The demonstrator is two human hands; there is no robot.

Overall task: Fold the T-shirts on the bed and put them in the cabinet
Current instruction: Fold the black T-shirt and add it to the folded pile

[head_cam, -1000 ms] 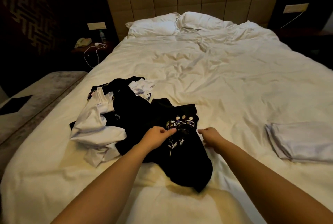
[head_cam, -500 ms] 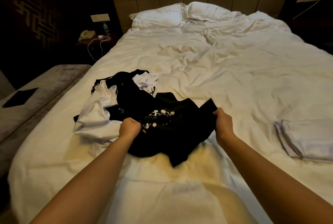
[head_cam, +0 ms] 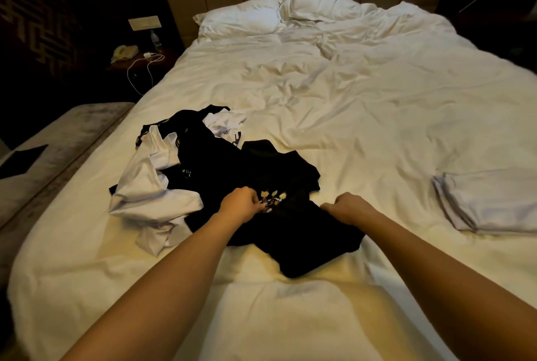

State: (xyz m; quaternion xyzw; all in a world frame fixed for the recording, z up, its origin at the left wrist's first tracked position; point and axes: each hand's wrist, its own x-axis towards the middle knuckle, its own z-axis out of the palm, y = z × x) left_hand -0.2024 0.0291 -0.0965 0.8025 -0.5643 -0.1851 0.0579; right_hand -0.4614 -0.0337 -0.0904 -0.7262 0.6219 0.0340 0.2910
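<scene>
Now both hands grip the black shirt (head_cam: pixel 305 232) that lies crumpled near the bed's (head_cam: pixel 363 116) front edge: the left hand (head_cam: pixel 241 205) pinches cloth beside the pale print, the right hand (head_cam: pixel 347 208) curls round a fold. More shirts (head_cam: pixel 151 186) (white and black) are heaped toward the left edge. A folded shirt (head_cam: pixel 491 201) lies by the right edge.

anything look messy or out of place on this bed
Yes: unfolded black and white T-shirts lie tangled in a heap at the bed's left side, unlike the folded white shirt lying flat on the right. Both hands grip the black printed T-shirt, still crumpled.
</scene>
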